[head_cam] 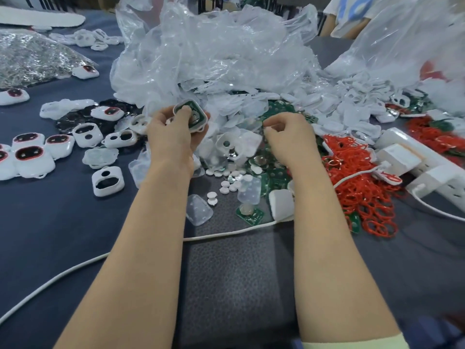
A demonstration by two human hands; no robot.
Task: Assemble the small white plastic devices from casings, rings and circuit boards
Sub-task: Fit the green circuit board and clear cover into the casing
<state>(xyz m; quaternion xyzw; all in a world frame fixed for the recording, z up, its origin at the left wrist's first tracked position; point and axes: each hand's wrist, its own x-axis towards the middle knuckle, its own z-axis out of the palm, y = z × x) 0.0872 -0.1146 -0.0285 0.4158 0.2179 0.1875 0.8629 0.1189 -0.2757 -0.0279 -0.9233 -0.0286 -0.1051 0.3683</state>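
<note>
My left hand [173, 133] grips a white casing [192, 114] with a green circuit board seated inside it, thumb pressing on the board. My right hand [286, 137] hovers over the pile of clear covers and green circuit boards [276, 109], fingers curled as if pinching something small; what it holds is hidden. Red rings [357, 187] lie heaped to the right. Assembled white devices with red-ringed dark faces [32, 154] sit at the left, beside empty white casings [108, 181].
A big crumpled clear plastic bag [214, 51] fills the back. White power strips [415, 162] and a white cable [226, 233] lie at the right and across the front. Small white discs [226, 185] are scattered mid-table. Another person's sleeve [352, 13] shows at the far right.
</note>
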